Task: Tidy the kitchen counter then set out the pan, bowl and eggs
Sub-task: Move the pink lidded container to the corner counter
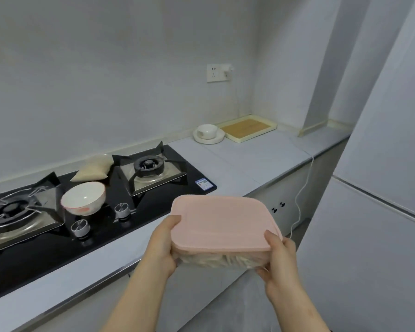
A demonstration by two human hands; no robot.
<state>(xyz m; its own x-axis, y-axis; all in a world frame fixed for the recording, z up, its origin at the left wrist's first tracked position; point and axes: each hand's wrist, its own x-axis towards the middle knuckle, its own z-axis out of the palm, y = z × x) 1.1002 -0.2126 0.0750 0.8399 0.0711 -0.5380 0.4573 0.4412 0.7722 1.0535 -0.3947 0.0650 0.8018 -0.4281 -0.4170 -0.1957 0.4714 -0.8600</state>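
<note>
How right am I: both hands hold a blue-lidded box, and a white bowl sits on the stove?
One slip: the head view shows the lid is pink, not blue. The left hand and right hand do hold the box, and the white bowl sits on the stove.

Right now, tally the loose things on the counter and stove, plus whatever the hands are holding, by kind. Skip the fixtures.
Bowls: 2, large bowl and small bowl
Plates: 1, plate
Trays: 1, tray
Bags: 1, bag
Containers: 1, pink-lidded container, held by left hand and right hand
Total: 6
</note>
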